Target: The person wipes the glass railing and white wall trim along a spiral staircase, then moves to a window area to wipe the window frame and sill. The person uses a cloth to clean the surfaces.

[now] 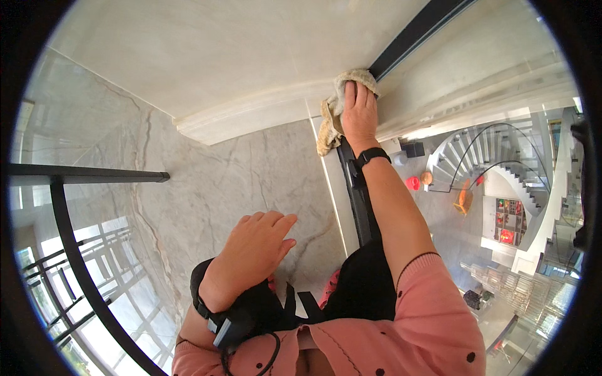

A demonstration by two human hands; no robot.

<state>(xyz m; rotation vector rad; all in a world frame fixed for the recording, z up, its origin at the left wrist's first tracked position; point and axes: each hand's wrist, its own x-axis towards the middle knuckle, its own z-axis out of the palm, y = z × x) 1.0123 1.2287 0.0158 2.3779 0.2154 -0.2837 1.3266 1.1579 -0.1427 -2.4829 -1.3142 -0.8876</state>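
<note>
My right hand [360, 113] presses a beige, worn-looking cloth [330, 129] against a black rail [358, 216], where the rail meets the cream stone wall [244, 51]. Part of the cloth bunches up past my fingertips, and a loose fold hangs to the left. Its underside and the rail beneath it are hidden. Lower and to the left, my left hand [256, 251] hovers in front of my body with nothing in it, thumb apart and fingers slightly bent. Both wrists wear black straps.
Beyond the rail, a drop opens to a lower floor with a curved staircase [470, 160] and a crystal chandelier [503, 286]. A black strip [418, 37] runs along the wall. Grey veined marble floor [244, 174] lies underfoot; another black rail [113, 175] stands at left.
</note>
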